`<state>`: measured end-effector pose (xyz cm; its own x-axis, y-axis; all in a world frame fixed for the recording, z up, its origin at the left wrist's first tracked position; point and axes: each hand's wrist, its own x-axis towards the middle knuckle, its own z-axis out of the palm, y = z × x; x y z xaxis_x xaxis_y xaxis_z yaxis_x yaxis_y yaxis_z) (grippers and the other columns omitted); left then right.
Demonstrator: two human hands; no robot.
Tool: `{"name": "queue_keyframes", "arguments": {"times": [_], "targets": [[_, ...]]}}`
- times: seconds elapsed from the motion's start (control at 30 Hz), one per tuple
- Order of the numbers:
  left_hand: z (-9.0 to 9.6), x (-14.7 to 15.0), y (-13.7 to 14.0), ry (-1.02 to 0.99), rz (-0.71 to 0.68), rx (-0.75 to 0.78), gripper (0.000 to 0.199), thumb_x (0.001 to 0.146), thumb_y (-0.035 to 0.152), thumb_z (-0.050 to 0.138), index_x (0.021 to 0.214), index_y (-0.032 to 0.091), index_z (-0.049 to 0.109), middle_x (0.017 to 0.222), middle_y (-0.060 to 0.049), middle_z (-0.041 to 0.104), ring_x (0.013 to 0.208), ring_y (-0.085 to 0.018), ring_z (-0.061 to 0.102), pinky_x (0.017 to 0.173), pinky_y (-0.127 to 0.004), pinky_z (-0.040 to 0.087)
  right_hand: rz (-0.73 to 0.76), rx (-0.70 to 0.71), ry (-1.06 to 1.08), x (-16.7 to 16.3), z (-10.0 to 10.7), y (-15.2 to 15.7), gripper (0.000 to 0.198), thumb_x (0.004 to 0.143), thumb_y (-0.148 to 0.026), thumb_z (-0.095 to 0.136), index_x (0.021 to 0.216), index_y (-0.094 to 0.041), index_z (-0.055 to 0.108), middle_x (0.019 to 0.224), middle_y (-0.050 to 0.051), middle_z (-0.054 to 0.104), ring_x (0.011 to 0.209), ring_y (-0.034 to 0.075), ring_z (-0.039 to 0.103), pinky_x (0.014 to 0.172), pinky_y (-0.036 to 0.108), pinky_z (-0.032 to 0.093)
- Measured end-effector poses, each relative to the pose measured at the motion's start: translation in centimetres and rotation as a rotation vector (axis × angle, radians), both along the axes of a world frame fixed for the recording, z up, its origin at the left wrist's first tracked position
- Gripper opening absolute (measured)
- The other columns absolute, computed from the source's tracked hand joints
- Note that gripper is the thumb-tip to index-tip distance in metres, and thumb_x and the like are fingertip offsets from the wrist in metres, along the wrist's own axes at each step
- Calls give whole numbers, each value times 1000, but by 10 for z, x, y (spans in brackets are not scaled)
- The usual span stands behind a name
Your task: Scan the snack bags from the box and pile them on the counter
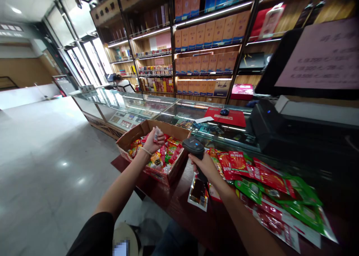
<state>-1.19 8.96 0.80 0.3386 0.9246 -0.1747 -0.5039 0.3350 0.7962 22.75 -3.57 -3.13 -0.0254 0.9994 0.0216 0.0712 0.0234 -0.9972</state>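
My left hand (153, 143) is raised over a cardboard box (171, 129), its fingers closed on a small, pale packet (157, 133) with reddish print. Inside the box lie many small snack packets (171, 147) in red, green and yellow. My right hand (206, 166) is wrapped around the handle of a black barcode scanner (194, 145) with a blue light on top. The scanner's head is beside the box's right edge and points toward it. Under my right wrist lies a silver-edged packet (198, 192) with a dark front.
Red and green snack bags (260, 173) are piled on the counter at right. Behind them stand a black till machine (263, 125) and a screen (316, 58). A mouse (224, 112) rests on a red mat (235, 117). Glass display counters (131, 102) run leftward below stocked shelves.
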Motion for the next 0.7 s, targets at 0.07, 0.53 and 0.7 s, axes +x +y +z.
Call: {"name": "queue_keyframes", "arguments": {"times": [0.07, 0.53, 0.7], "targets": [[2, 14, -5, 70, -75, 26, 55, 87, 68, 36, 65, 19, 44, 54, 1, 38, 43, -8, 35, 34, -18, 30, -27, -1, -13, 10, -5, -5, 37, 77, -52, 64, 65, -19, 53, 44, -2, 54, 36, 11, 49, 37, 22, 39], [-19, 128, 1, 139, -252, -2, 24, 88, 24, 53, 107, 14, 64, 91, -9, 70, 73, -15, 66, 68, -27, 54, -225, 16, -89, 64, -8, -23, 36, 74, -53, 67, 67, -21, 53, 41, -3, 52, 35, 13, 48, 40, 24, 39], [-28, 148, 5, 238, -59, 177, 30, 78, 31, 68, 99, 10, 67, 85, -9, 71, 68, -15, 64, 63, -26, 52, -272, 7, -151, 79, -10, -24, 31, 74, -49, 67, 71, -21, 53, 40, -4, 51, 35, 15, 49, 39, 26, 39]]}}
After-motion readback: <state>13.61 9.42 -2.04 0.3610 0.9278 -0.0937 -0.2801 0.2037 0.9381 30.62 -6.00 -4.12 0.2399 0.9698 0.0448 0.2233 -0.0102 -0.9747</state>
